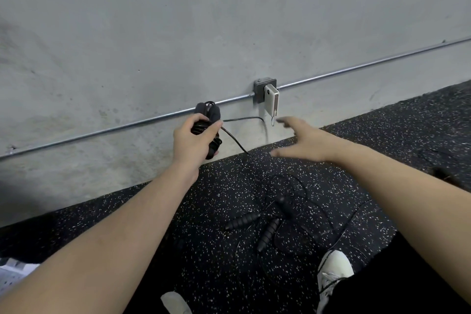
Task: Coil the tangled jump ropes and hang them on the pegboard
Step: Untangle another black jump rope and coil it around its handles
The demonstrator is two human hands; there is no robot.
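My left hand (194, 141) grips a black jump rope (208, 116), its two foam handles upright and several loops bunched in the fist. A loose length of its cord (235, 142) trails down to the floor. My right hand (302, 139) hovers open to the right of the cord, fingers spread, touching nothing. On the speckled black floor below lies a tangle of other jump ropes (283, 214) with ribbed black handles (243, 220) and thin cords looping around. A corner of white pegboard (11, 275) shows at the bottom left edge.
A grey concrete wall with a metal conduit pipe (114, 129) and a junction box (262, 88) stands ahead. A white device (272, 102) hangs from the box. My white shoes (334, 269) stand on the rubber floor beside the tangle.
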